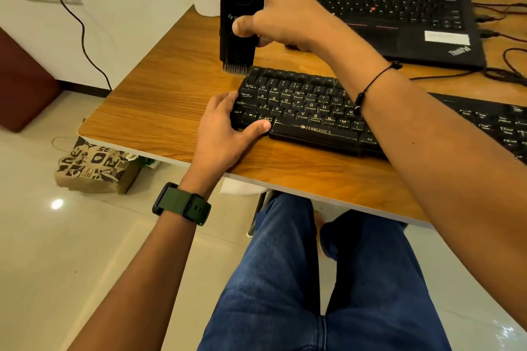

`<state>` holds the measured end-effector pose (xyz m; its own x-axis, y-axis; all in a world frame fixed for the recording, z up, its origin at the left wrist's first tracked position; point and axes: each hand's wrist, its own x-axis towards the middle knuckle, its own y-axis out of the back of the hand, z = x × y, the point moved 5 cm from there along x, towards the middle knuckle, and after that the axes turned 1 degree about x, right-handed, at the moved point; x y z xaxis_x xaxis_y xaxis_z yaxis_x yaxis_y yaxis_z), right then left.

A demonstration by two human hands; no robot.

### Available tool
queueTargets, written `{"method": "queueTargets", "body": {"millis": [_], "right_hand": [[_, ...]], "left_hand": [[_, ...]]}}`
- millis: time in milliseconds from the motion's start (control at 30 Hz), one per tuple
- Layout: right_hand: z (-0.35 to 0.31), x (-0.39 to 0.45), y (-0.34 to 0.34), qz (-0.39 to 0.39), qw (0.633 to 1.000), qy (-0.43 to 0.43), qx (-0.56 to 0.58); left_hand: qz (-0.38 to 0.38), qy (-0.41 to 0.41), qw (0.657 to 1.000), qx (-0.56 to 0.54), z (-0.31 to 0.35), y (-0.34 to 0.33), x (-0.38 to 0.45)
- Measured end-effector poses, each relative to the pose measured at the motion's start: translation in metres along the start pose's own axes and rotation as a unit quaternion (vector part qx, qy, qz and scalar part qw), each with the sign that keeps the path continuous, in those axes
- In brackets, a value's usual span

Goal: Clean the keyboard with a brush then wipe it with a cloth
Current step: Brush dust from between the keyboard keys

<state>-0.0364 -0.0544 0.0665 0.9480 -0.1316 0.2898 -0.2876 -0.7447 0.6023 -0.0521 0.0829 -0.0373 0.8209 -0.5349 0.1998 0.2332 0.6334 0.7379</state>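
Brush poised at the keyboard's far left corner

Right hand (273, 6) curls round the black brush (238, 28), thumb across its front, fingers over its top; the bristles point down, just beyond the keyboard (302, 111); left hand (225, 125) rests relaxed on the keyboard's left end, thumb on the near keys, fingers at its edge, gripping nothing.

The left hand (228, 125) lies low at near left, palm down, fingers relaxed and thumb stretched out to the right, forearm running back toward the near edge. The right hand (273, 8) is raised at the far side, fingers and thumb curled in a grip, its forearm crossing in from the near right.
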Motion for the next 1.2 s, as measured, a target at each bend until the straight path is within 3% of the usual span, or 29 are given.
{"method": "queueTargets", "body": {"millis": [567,767,1200], "right_hand": [[0.009,-0.016,0.011,-0.135,0.985,-0.054,-0.097],[-0.003,-0.006,0.006,-0.078,0.992,-0.030,-0.096],[0.009,-0.011,0.021,-0.110,0.983,-0.051,-0.140]], "left_hand": [[0.024,0.004,1.000,-0.006,0.000,0.002,-0.001],[0.020,0.010,1.000,-0.004,-0.001,0.002,-0.001],[0.022,0.011,1.000,-0.005,-0.001,0.002,-0.001]]}}
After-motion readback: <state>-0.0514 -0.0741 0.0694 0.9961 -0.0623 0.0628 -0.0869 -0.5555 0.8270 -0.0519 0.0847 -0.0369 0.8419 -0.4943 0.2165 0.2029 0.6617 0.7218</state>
